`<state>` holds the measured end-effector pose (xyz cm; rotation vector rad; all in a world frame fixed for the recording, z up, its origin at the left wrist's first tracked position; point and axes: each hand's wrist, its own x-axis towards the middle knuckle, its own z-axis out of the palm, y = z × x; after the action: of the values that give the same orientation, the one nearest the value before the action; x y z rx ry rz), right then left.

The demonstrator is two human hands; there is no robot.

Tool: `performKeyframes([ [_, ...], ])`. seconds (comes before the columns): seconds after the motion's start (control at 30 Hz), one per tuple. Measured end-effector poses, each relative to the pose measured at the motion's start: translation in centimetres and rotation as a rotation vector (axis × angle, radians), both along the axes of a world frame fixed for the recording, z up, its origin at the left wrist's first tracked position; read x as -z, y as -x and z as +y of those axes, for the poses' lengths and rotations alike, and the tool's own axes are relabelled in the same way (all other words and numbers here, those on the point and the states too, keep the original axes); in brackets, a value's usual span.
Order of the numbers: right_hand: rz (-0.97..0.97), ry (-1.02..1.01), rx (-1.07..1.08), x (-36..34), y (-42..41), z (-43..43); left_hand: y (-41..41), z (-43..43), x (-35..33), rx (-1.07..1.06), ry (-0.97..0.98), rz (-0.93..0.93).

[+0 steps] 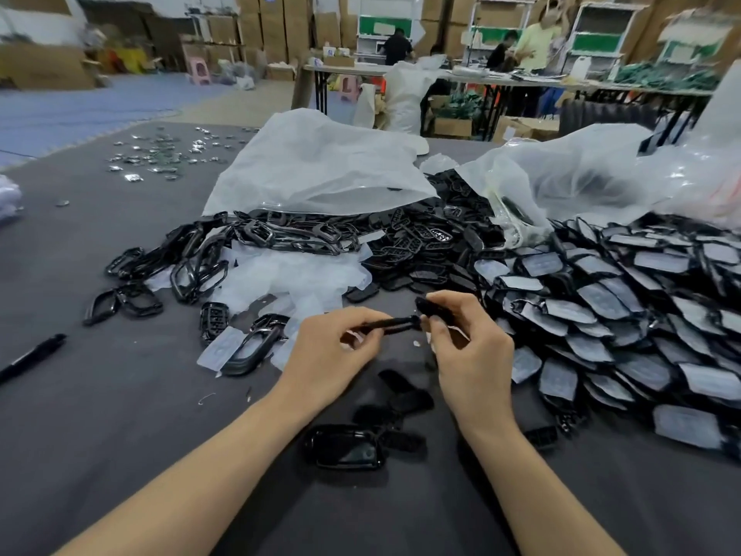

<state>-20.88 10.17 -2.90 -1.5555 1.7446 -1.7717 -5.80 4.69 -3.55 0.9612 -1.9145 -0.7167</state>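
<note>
My left hand (335,349) grips a thin black tool (391,325) that points right, its tip against a small black plastic part (431,307). My right hand (467,347) pinches that part between thumb and fingers above the grey table (120,435). Below my hands lie a glossy black shell (343,447) and a few flat black pieces (401,391). A large heap of black parts with pale film (621,315) lies to the right. Black frames (200,262) are piled to the left.
White plastic bags (320,166) lie behind the piles. A black pen (32,355) rests at the left edge. Small shiny metal bits (160,154) are scattered at the far left. People stand at benches (521,80) in the background among cardboard boxes.
</note>
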Motion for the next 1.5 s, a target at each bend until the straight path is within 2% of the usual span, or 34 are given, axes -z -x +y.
performKeyframes([
  [0.17, -0.07, -0.029, -0.024, -0.1, 0.7, -0.1, 0.0, -0.2, 0.1, 0.06, 0.041, -0.009],
  [0.43, -0.115, -0.141, -0.135, 0.2, 0.4, -0.2, 0.1, -0.4, 0.4, 0.064, -0.076, 0.031],
  [0.53, -0.051, -0.165, -0.147, 0.2, 0.3, -0.1, 0.1, -0.4, 0.5, 0.114, -0.162, 0.05],
  [0.77, 0.047, -0.117, -0.217, 0.2, -0.3, 0.1, -0.1, -0.3, 0.2, 0.16, -0.196, 0.106],
  [0.93, -0.042, -0.09, -0.172, -0.2, -0.4, 0.2, 0.0, -0.5, 0.1, 0.091, -0.211, 0.171],
  [1.13, -0.003, -0.133, -0.105, -0.5, -0.2, 0.4, -0.1, -0.4, 0.0, 0.113, -0.203, 0.193],
  [1.33, -0.013, -0.167, -0.075, -0.4, -0.3, 0.4, 0.2, -0.3, 0.0, 0.142, -0.006, 0.091],
  [1.5, -0.002, -0.167, -0.074, -0.3, -0.5, 0.3, 0.0, -0.3, -0.1, 0.123, 0.009, 0.067],
])
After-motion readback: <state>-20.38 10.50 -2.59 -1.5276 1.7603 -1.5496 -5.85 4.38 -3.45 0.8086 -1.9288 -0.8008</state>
